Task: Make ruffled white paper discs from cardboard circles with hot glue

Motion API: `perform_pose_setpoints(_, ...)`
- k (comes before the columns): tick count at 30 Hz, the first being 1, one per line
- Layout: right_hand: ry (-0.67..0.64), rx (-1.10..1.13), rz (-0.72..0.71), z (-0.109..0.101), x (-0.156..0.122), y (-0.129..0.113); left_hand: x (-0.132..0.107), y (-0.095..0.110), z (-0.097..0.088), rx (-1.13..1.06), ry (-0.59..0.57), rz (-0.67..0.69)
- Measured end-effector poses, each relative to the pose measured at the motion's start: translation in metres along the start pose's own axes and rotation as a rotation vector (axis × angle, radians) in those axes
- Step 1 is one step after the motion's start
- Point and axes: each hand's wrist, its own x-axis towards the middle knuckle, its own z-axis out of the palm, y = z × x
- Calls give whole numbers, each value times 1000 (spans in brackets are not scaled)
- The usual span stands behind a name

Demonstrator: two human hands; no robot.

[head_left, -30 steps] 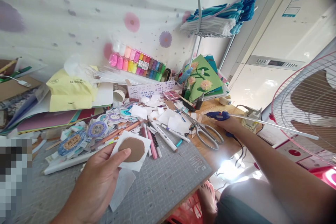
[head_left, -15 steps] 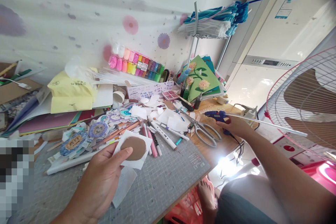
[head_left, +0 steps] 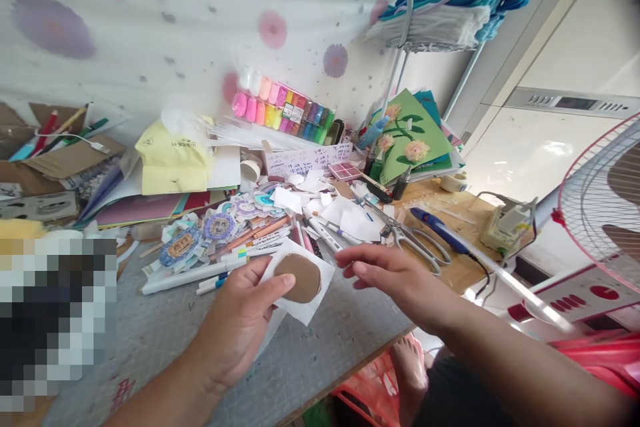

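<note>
My left hand (head_left: 233, 323) grips a square of white paper (head_left: 292, 248) with a rounded brown cardboard piece (head_left: 303, 282) lying on it; the thumb presses the cardboard's left edge. From the right, my right hand (head_left: 400, 280) reaches toward the paper. Its fingers are stretched out with nothing in them, close to the paper's right corner but apart from it. Behind that hand, a blue glue gun (head_left: 434, 225) lies on the wooden tabletop, a long pale glue stick (head_left: 520, 297) sticking out of its back. Metal scissors (head_left: 419, 245) rest to its left.
A grey cutting mat (head_left: 200, 373) covers the table's front. Markers (head_left: 323, 235), paper scraps (head_left: 353, 221) and decorated paper cutouts (head_left: 220, 227) are heaped beyond my hands. A fan (head_left: 605, 193) stands at the right, and a power strip (head_left: 507, 223) sits at the table's right end.
My right hand has let go of the glue gun, leaving it on the table, and has moved left toward the paper. My left hand still holds the paper and cardboard. The view has shifted.
</note>
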Motion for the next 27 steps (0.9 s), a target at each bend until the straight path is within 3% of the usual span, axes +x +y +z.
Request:
perform_pose_setpoints(2,-23,176,78,8,14,5,1,0,0,-1,8,-12)
perform_pose_setpoints(5,44,289,117,17,23,11,3,-1,-1,11,22,-16)
perform_pose_setpoints(14,136,228,165,32,22,10,6,-1,0,55,32,-34)
perform_pose_setpoints(20,303,-288,-253,37,12,7,1,-2,0,236,174,99)
perform_pose_setpoints(23,376,-434,-404,44,7,7,-4,-1,-1,430,275,182)
perform_pose_setpoints(27,453,-570,-555,56,5,9,-11,0,1,762,323,271)
